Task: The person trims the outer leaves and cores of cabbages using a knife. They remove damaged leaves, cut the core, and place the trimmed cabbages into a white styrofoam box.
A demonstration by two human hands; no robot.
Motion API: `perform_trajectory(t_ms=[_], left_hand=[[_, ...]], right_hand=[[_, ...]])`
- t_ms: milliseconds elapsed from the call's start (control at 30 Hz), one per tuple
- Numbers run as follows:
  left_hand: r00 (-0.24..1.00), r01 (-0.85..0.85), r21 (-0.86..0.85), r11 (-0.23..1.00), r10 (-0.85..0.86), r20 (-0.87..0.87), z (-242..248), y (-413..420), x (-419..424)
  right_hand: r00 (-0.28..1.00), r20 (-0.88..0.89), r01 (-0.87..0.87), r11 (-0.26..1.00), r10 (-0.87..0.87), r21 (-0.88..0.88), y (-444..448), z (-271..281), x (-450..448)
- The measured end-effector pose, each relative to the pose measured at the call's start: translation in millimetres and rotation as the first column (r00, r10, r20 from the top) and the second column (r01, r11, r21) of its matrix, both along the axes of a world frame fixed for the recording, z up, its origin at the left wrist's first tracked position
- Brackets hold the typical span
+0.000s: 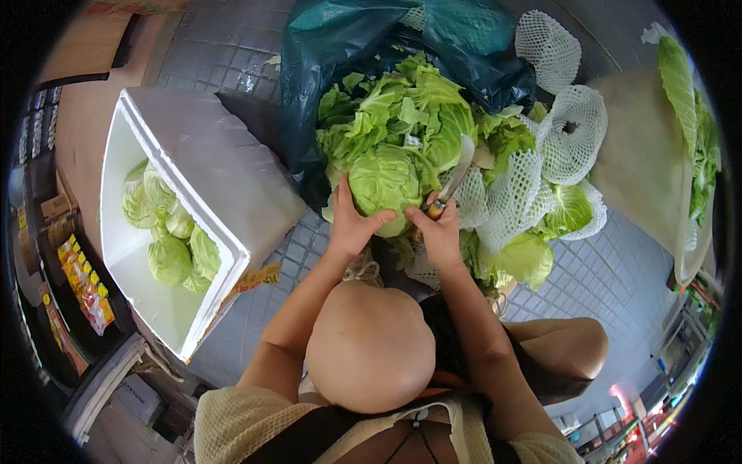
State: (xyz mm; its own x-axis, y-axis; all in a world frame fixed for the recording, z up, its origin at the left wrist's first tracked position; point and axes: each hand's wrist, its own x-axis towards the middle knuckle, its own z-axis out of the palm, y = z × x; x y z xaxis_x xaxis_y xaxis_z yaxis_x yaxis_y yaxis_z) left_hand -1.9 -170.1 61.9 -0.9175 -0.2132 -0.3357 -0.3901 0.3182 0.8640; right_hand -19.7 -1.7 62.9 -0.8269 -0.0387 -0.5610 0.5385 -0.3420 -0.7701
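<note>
Between both hands is a round green cabbage (385, 184). My left hand (355, 223) grips its left side, thumb across the near edge. On the right, my right hand (436, 229) has its thumb against the cabbage and also holds a knife (458, 174) by its wooden handle, the blade pointing up and away. Just beyond lies a heap of loose cabbage leaves (400, 110) in and before a dark green plastic bag (324, 52). The underside of the cabbage is hidden.
A white foam box (197, 133) at left holds several cabbages (169, 259). White foam net sleeves (510, 191) and loose leaves (522, 258) lie on the tiled floor (626, 261) at right. Further right stands a pale container (637, 139) with leaves at its rim. Shelves (87, 278) line the left.
</note>
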Motion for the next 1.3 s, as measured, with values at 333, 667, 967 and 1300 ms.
perform_trajectory(t_ms=[333, 667, 967, 1300], left_hand=[[0.968, 0.19, -0.092, 0.977, -0.202, -0.15, -2, 10, -48], [0.969, 0.24, -0.003, 0.971, -0.24, -0.052, -2, -4, -61], [0.937, 0.324, -0.036, 0.945, -0.326, -0.126, -20, -6, -4], [0.931, 0.321, -0.216, 0.922, -0.349, -0.106, -10, 16, -5]], right_hand=[[0.918, -0.217, -0.086, 0.701, 0.333, 0.708, 9, 27, -42], [0.725, -0.452, 0.063, 0.604, 0.519, 0.794, -5, 0, -124], [0.951, -0.25, 0.161, 0.395, 0.185, 0.904, 75, 9, -194], [0.7, 0.177, -0.568, 0.39, 0.691, 0.724, 24, 35, -109]])
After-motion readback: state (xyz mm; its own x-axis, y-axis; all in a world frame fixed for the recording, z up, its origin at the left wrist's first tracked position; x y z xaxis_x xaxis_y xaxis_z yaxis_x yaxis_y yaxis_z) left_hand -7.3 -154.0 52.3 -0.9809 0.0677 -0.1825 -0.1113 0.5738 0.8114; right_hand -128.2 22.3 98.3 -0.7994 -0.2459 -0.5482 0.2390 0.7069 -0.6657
